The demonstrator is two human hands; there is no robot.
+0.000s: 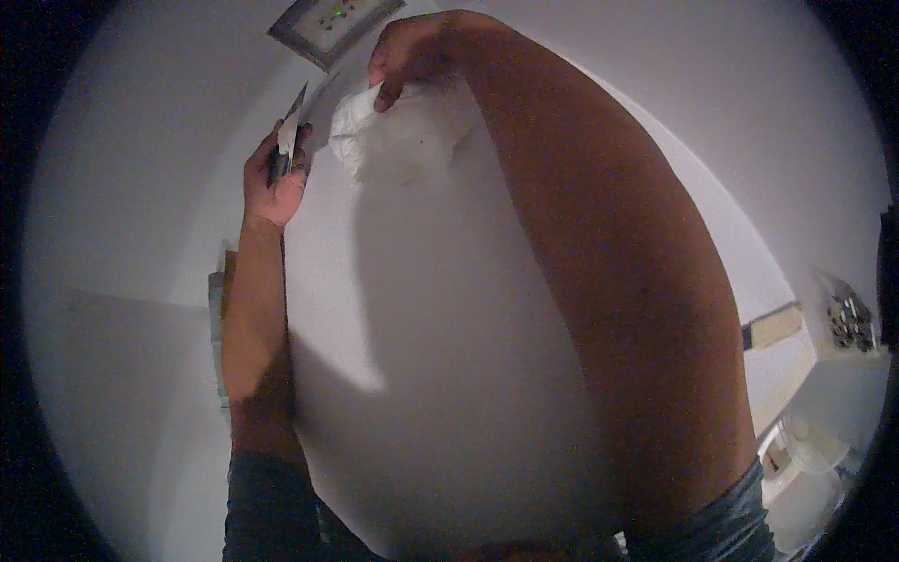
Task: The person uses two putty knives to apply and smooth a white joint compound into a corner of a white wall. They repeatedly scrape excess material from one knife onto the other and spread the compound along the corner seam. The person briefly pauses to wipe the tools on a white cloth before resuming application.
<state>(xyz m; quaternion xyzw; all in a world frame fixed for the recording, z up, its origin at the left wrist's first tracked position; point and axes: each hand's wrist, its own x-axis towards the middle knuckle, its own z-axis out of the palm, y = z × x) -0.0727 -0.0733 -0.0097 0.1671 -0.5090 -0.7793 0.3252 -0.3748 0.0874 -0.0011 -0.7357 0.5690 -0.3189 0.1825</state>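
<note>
My left hand point(274, 178) is closed around a putty knife point(291, 126), whose blade points up and has whitish paste on it. Over to the right, my right hand point(412, 54) grips a crumpled white cloth point(351, 122) between thumb and fingers. Whether it is fabric or paper I cannot tell. The cloth lies against a pale, smooth surface point(449, 328), beside an uneven off-white patch point(407, 145) with a small dark speck. My right arm crosses in front of much of that surface, and its shadow dims the middle.
A framed picture point(309, 42) hangs at the top. Grey-green and brown edges point(217, 309) show behind my left forearm. At the right are a cream block point(777, 328) and a clear container of small items point(849, 323). White rounded objects point(801, 482) stand at the lower right.
</note>
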